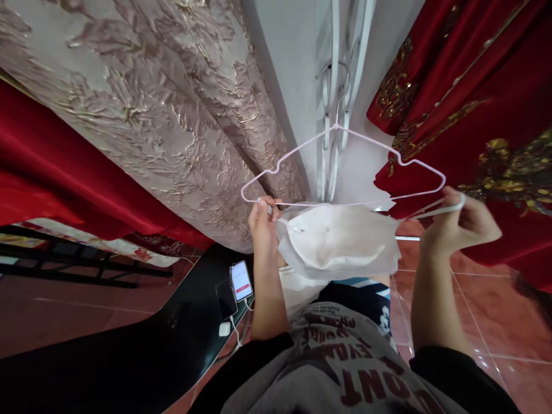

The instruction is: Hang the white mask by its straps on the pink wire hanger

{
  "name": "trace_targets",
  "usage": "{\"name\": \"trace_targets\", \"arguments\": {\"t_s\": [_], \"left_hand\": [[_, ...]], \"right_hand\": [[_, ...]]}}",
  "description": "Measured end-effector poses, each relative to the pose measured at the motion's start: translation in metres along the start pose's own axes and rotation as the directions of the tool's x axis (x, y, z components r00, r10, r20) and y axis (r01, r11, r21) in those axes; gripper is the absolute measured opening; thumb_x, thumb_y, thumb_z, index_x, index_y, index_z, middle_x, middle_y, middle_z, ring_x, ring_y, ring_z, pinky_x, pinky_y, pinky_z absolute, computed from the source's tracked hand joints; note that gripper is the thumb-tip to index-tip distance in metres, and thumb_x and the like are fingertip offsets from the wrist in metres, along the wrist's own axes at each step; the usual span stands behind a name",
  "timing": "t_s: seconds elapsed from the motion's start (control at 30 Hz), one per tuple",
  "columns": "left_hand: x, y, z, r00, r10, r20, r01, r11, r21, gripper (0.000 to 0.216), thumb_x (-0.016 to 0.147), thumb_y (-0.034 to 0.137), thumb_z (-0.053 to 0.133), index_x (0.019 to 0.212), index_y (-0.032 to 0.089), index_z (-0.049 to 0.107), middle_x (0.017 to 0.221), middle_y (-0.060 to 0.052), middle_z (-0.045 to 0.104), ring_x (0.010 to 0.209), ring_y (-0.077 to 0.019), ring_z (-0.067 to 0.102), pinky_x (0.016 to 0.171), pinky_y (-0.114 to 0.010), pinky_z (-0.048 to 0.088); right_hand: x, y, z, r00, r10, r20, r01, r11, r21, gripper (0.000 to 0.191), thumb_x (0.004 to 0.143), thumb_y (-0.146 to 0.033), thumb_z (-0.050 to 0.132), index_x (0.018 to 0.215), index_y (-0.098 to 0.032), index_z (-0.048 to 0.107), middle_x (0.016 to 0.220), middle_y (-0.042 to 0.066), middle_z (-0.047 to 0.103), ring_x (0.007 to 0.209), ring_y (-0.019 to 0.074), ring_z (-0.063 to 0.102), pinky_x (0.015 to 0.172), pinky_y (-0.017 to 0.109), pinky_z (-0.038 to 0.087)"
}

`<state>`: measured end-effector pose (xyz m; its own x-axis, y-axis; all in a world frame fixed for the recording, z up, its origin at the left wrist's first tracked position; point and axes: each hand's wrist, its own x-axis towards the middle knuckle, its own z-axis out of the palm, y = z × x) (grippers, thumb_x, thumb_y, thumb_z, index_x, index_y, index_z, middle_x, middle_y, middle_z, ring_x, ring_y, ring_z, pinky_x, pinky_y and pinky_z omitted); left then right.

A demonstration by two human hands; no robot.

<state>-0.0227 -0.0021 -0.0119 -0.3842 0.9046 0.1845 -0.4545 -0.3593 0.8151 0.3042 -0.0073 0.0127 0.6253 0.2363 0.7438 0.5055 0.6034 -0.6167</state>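
A pale pink wire hanger [357, 131] hangs in front of me, its hook at the white metal rack [331, 92]. Below its bottom bar is a white cloth piece [340, 241], thin and partly see-through, with straps at both sides; its exact kind I cannot make out. My left hand [263, 217] is closed at the left end of the bar, pinching the cloth's left strap beside it. Out to the right, my right hand [463, 221] is closed on the right strap [431, 211], which is pulled taut and looped over the fingers near the hanger's right corner.
Pink brocade fabric [185, 115] drapes on the left, and red embroidered fabric [470, 115] hangs on the right. A black table [107, 356] at lower left carries a lit phone [242, 282], a dark phone [225, 300] and a white charger [225, 329]. Red floor tiles [495, 310] show below.
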Motion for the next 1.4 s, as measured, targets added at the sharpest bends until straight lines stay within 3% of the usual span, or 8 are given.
{"name": "trace_targets", "arguments": {"t_s": [0.07, 0.17, 0.33, 0.47, 0.73, 1.07, 1.27, 1.4], "left_hand": [[-0.002, -0.003, 0.002, 0.999, -0.035, -0.003, 0.035, 0.999, -0.020, 0.036, 0.093, 0.050, 0.083, 0.083, 0.018, 0.069, 0.087, -0.004, 0.076, 0.052, -0.0052, 0.040, 0.059, -0.021, 0.044], [-0.005, -0.008, 0.004, 0.999, -0.044, 0.002, 0.044, 0.998, -0.049, 0.035, 0.093, 0.048, 0.084, 0.084, 0.018, 0.070, 0.088, -0.004, 0.075, 0.053, -0.0050, 0.042, 0.058, -0.020, 0.043], [-0.013, -0.010, -0.002, 0.998, -0.002, 0.059, 0.002, 1.000, -0.001, 0.033, 0.090, 0.050, 0.085, 0.088, 0.018, 0.077, 0.094, -0.008, 0.079, 0.055, -0.0064, 0.046, 0.063, -0.023, 0.049], [-0.012, -0.005, -0.022, 0.980, 0.086, 0.182, -0.133, 0.953, 0.271, 0.026, 0.097, 0.041, 0.072, 0.106, 0.021, 0.084, 0.113, -0.012, 0.081, 0.092, -0.0198, 0.073, 0.091, -0.035, 0.060], [0.013, 0.015, -0.077, 0.764, 0.560, 0.320, -0.605, 0.452, 0.655, 0.030, 0.101, 0.031, 0.069, 0.128, 0.034, 0.082, 0.141, -0.006, 0.069, 0.135, -0.0272, 0.065, 0.118, -0.050, 0.051], [0.034, 0.045, -0.076, 0.771, 0.378, 0.514, -0.626, 0.295, 0.722, 0.069, 0.084, 0.061, 0.087, 0.145, 0.035, 0.071, 0.158, -0.010, 0.055, 0.151, -0.0382, 0.051, 0.126, -0.061, 0.043], [0.058, 0.062, -0.035, 0.698, 0.240, 0.675, -0.716, 0.274, 0.642, 0.084, 0.072, 0.072, 0.091, 0.144, 0.033, 0.069, 0.175, -0.010, 0.029, 0.164, -0.0468, 0.026, 0.133, -0.068, 0.028], [0.065, 0.070, 0.002, 0.663, 0.105, 0.742, -0.733, 0.292, 0.614, 0.061, 0.073, 0.060, 0.095, 0.122, 0.031, 0.076, 0.171, -0.010, 0.038, 0.161, -0.0446, 0.032, 0.133, -0.066, 0.030]], "right_hand": [[-0.017, -0.015, 0.003, 0.986, 0.014, 0.165, -0.017, 1.000, 0.017, 0.018, 0.084, -0.043, 0.088, 0.083, -0.025, 0.087, 0.070, 0.002, 0.076, 0.057, 0.0151, 0.066, 0.056, 0.031, 0.052], [-0.034, -0.036, 0.018, 0.820, 0.188, 0.541, -0.179, 0.981, -0.068, 0.027, 0.081, -0.045, 0.089, 0.096, -0.023, 0.088, 0.060, -0.003, 0.067, 0.049, 0.0100, 0.052, 0.048, 0.026, 0.042], [-0.040, -0.042, 0.033, 0.643, 0.373, 0.669, -0.340, 0.922, -0.187, 0.035, 0.078, -0.052, 0.090, 0.094, -0.021, 0.085, 0.050, -0.008, 0.046, 0.049, 0.0077, 0.037, 0.048, 0.025, 0.030], [-0.039, -0.035, 0.028, 0.634, 0.392, 0.666, -0.403, 0.903, -0.148, 0.035, 0.076, -0.051, 0.092, 0.091, -0.021, 0.081, 0.052, -0.008, 0.048, 0.049, 0.0078, 0.037, 0.049, 0.025, 0.028], [-0.040, -0.031, 0.027, 0.593, 0.422, 0.686, -0.477, 0.870, -0.124, 0.036, 0.077, -0.050, 0.092, 0.095, -0.022, 0.077, 0.052, -0.008, 0.048, 0.047, 0.0075, 0.036, 0.048, 0.025, 0.025], [-0.039, -0.030, 0.026, 0.581, 0.415, 0.700, -0.478, 0.870, -0.119, 0.033, 0.079, -0.047, 0.091, 0.096, -0.023, 0.076, 0.054, -0.009, 0.046, 0.049, 0.0077, 0.033, 0.050, 0.027, 0.025], [-0.042, -0.032, 0.027, 0.550, 0.429, 0.716, -0.493, 0.860, -0.136, 0.035, 0.078, -0.048, 0.091, 0.095, -0.024, 0.073, 0.056, -0.009, 0.047, 0.049, 0.0077, 0.037, 0.050, 0.026, 0.028], [-0.046, -0.033, 0.025, 0.527, 0.437, 0.729, -0.509, 0.849, -0.141, 0.036, 0.079, -0.047, 0.091, 0.097, -0.024, 0.070, 0.055, -0.009, 0.047, 0.050, 0.0084, 0.038, 0.049, 0.025, 0.028]]}}
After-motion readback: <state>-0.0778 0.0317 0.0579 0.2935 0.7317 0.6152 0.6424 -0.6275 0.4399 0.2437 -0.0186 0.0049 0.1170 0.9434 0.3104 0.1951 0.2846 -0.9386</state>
